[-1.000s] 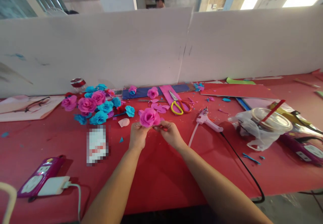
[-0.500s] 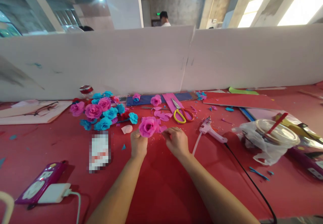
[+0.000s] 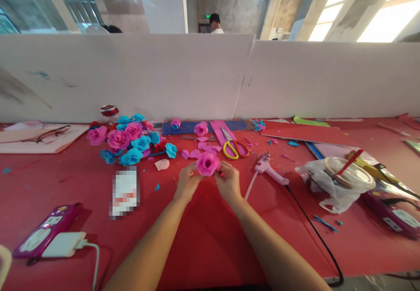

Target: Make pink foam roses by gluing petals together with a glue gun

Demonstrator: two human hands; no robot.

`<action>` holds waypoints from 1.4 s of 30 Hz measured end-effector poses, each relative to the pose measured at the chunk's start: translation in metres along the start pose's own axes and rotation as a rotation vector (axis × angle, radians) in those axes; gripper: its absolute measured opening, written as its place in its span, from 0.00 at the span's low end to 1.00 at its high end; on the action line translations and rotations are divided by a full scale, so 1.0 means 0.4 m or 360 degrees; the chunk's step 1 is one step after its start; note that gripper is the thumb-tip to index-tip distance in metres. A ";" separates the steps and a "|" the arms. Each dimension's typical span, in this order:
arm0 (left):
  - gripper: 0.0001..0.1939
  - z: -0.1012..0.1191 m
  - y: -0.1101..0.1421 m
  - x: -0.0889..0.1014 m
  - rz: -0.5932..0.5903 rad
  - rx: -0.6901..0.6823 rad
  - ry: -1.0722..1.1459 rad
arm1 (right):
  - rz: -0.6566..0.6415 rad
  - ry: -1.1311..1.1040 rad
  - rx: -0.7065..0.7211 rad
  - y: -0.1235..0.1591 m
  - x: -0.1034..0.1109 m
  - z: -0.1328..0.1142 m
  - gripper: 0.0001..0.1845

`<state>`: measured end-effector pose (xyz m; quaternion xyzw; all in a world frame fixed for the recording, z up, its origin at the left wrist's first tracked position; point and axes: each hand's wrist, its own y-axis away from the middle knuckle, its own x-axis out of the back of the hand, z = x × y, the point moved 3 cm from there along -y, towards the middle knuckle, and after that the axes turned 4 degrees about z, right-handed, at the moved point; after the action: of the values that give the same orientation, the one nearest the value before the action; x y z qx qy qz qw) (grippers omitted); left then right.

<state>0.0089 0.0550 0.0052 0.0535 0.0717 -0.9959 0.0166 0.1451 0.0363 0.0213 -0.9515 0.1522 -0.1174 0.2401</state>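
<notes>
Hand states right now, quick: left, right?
Left hand: closed, holding a pink flower at its lower left; exact grip hidden.
Right hand: closed on the same pink flower, at its lower right.

The head view looks forward and down over the nearby red table (image 3: pixel 210 238).

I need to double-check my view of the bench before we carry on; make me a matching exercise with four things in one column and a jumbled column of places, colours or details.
Things:
1. Nearest flower
2. Scissors
3. Glue gun
4. Cup

Descriptions:
A. Has a red straw in it
B. Pale pink, to the right of the scissors
C. Between the left hand and the right hand
D. Yellow and orange handles

Pairs: 1-C, 2-D, 3-B, 4-A
</notes>
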 end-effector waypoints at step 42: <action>0.05 -0.042 -0.028 0.055 0.0448 -0.0222 -0.0171 | 0.0076 -0.0004 -0.0035 -0.001 0.028 -0.041 0.10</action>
<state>-0.0115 0.0678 -0.0122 0.0083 0.1315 -0.9777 0.1633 0.1507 0.0257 0.0372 -0.9504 0.1757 -0.1087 0.2326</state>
